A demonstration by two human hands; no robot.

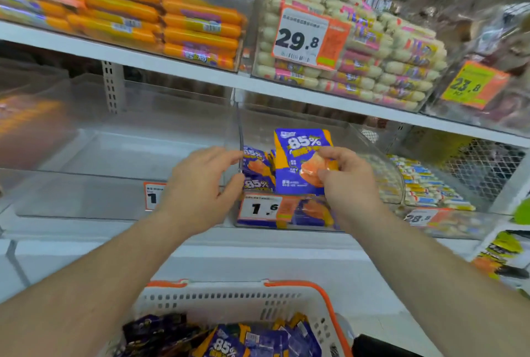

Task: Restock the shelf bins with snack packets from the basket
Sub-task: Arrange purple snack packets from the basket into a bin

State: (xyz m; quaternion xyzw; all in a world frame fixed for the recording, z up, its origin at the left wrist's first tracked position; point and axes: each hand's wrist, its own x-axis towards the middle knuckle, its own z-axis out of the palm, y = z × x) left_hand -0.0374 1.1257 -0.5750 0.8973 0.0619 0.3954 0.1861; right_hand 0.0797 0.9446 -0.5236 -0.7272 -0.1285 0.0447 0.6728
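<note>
My right hand (348, 176) pinches a blue and orange "85%" snack packet (298, 161) upright inside the clear middle shelf bin (286, 124). More of the same packets (256, 168) lie in that bin behind its "1.6" price tag (259, 209). My left hand (200, 184) curls its fingers round the bin's left front edge. Below, a white basket with orange handles (286, 296) holds several more blue packets (229, 342) and dark ones.
An empty clear bin (114, 155) stands to the left. A bin of white and yellow packets (427, 184) is to the right. The shelf above carries orange sausages (172, 18) and pale sausages (372, 55) with a "29.8" tag.
</note>
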